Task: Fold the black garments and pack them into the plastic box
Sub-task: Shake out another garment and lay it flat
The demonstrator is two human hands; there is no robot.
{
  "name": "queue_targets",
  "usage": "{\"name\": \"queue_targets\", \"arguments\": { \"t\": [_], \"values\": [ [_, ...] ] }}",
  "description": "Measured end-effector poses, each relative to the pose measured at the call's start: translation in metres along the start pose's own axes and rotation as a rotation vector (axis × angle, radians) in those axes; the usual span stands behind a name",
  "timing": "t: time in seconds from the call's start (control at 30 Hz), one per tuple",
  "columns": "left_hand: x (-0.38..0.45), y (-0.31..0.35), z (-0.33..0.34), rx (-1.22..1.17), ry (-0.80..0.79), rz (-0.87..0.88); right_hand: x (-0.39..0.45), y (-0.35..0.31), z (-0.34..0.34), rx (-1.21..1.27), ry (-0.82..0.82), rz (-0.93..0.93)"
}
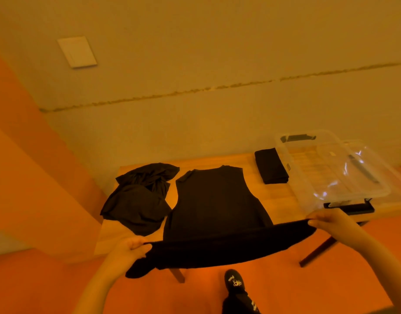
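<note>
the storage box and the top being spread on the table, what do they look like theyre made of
The plastic box looks like clear, glossy hard plastic: the table shows through its walls and bright glints sit on its surface. The black garment pinched at its hem by the left hand and right hand looks like soft matte knit fabric, perhaps cotton jersey; it drapes limply with no shine.

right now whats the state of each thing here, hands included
left hand: pinches hem corner
right hand: pinches other hem corner
spread garment: flat on table, hem lifted
crumpled garment: unfolded heap
folded garment: folded, beside box
plastic box: open, nothing black visible inside
table: bears everything
</note>
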State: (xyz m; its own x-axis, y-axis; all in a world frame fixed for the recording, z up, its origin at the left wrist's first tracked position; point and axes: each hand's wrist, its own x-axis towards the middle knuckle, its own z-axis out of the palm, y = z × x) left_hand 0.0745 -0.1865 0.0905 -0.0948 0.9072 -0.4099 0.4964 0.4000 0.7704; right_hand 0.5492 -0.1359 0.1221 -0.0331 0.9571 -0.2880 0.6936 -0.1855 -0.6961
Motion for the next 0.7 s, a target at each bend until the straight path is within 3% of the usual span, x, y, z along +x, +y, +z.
{"name": "queue_targets", "arguments": {
  "t": [0.33,0.5,0.63,0.7],
  "values": [
    [0.142,0.061,-0.034,-0.036,0.155,0.008,0.189,-0.048,-0.014,-0.017,-0.014,-0.092],
    [0.244,0.082,-0.037,-0.149,0.315,-0.086,0.316,-0.056,-0.002,-0.047,-0.015,-0.023],
    [0.293,0.068,-0.017,0.142,0.464,-0.141,0.367,-0.060,0.026,-0.217,0.077,0.038],
    [0.283,0.047,0.011,0.243,0.484,-0.080,0.356,-0.058,0.051,-0.230,0.076,0.062]
  ]
}}
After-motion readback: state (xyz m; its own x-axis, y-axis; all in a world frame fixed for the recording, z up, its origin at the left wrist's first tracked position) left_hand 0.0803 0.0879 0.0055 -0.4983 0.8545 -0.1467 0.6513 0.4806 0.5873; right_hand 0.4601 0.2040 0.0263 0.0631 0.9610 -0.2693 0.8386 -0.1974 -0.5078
